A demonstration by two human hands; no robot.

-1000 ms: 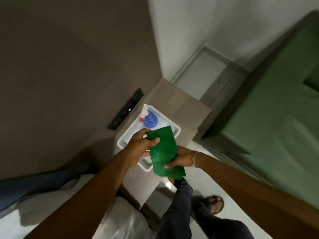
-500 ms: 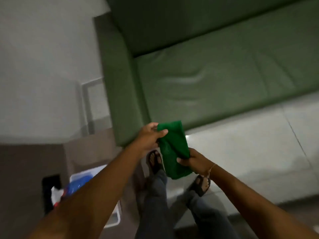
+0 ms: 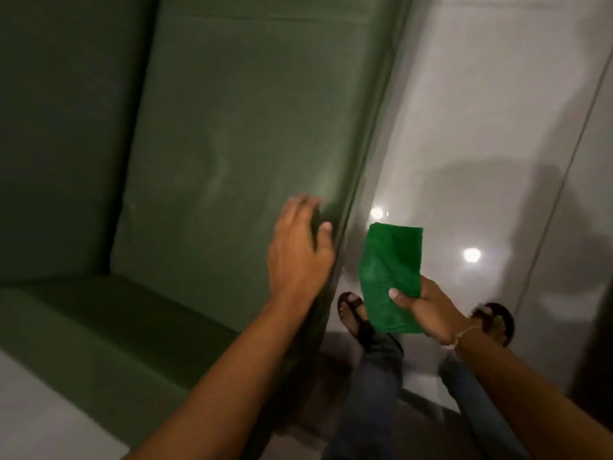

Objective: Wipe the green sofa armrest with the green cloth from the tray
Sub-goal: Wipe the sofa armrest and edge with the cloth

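Now right hand [image 3: 428,307] pinches the folded, nubby rectangular green cloth [image 3: 391,273] over glossy floor tiles [image 3: 464,127]. Left hand [image 3: 298,250], fingers spread, hovers at the smooth leathery green sofa seat [image 3: 232,144] edge.

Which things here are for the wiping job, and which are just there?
For the job:
- folded bright green cloth, pinched in the right hand
- dark green padded sofa, with the armrest at lower left
- left hand, open over the seat's front edge

Just there:
- glossy pale tiled floor
- black sandals on the person's feet
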